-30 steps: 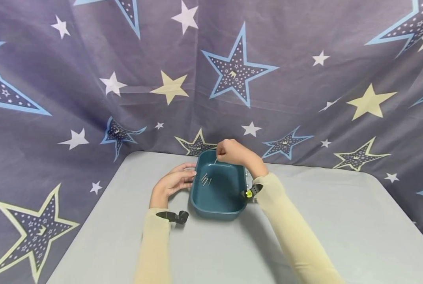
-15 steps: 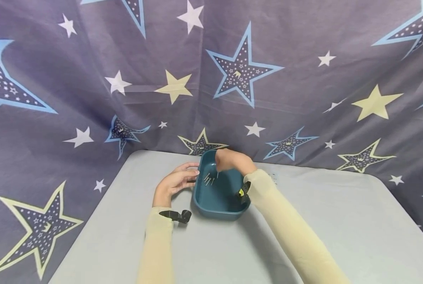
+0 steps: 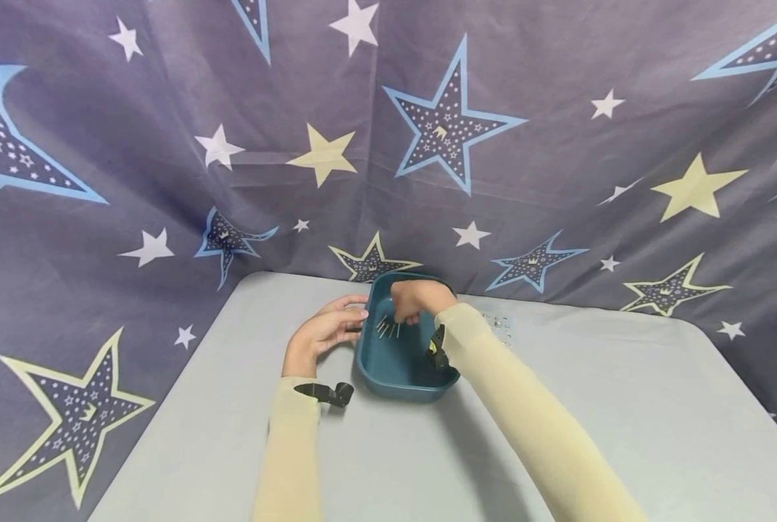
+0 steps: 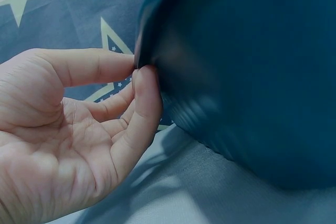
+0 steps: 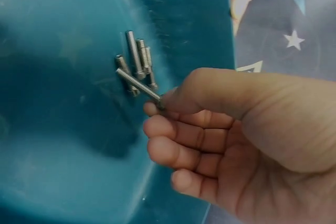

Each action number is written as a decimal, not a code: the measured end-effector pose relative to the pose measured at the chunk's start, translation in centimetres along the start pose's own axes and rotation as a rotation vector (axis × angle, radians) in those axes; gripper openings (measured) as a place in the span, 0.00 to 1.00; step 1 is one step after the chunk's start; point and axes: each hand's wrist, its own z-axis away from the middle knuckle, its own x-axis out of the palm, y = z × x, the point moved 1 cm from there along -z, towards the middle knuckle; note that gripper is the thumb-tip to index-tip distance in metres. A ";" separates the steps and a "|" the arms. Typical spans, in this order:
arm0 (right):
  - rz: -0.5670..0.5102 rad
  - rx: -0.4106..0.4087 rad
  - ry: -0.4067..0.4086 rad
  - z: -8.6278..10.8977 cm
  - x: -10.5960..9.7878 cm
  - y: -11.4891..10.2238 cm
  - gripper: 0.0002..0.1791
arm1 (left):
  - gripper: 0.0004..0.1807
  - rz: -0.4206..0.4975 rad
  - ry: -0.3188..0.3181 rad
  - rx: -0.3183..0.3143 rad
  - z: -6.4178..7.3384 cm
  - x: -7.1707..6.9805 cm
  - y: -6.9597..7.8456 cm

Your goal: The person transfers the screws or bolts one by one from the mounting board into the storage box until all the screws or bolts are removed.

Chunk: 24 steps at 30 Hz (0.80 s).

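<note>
Right hand (image 5: pixel 210 129): thumb and forefinger are pinched together on one screw (image 5: pixel 139 85), at its head end; my other fingers lie loosely curled beneath. The threaded shank sticks out bare from the pinch, over the other screws. Whether its tip touches them I cannot tell.

Left hand (image 3: pixel 326 330): thumb and fingertips are clamped on the rim of the teal bin, at its left side, palm well off the wall. The two hands are apart, one at the rim and one inside.

Handling, as judged: the screw is probably metal, light but dense for its size, rigid, not fragile. The shank looks smooth-sided enough to roll between fingertips; the thread should give some bite. The head is the better hold, being thicker, and it leaves the shank free. Risk: the screw could pivot or slip out of so small a pinch.

Teal bin (image 3: pixel 401 392): smooth, likely plastic, stiff with a little give. The rim is a sound place to steady it. On its floor, toward the left wall, a loose cluster of screws (image 5: pixel 135 56) lies side by side, some crossing.

Further out: a clear packet (image 3: pixel 502 330) with small shiny bits, partly behind my right sleeve (image 3: pixel 525 413); a pale tabletop (image 3: pixel 199 442); behind, a star-printed cloth (image 3: pixel 532 188).
</note>
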 end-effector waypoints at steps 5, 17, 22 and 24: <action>-0.006 0.009 -0.033 -0.6 0.5 0.2 0.11 | 0.29 -0.011 0.000 0.000 -0.2 0.0 -0.1; -0.046 0.095 -0.039 -0.7 0.9 0.4 0.07 | 0.28 -0.006 0.001 -0.003 -0.4 -0.2 -0.3; -0.059 0.125 -0.038 -0.5 0.7 -0.1 0.05 | 0.28 -0.006 -0.001 -0.003 -0.3 -0.2 -0.2; -0.061 0.131 -0.032 -0.5 0.7 -0.4 0.04 | 0.28 -0.009 -0.004 -0.001 -0.3 -0.2 -0.1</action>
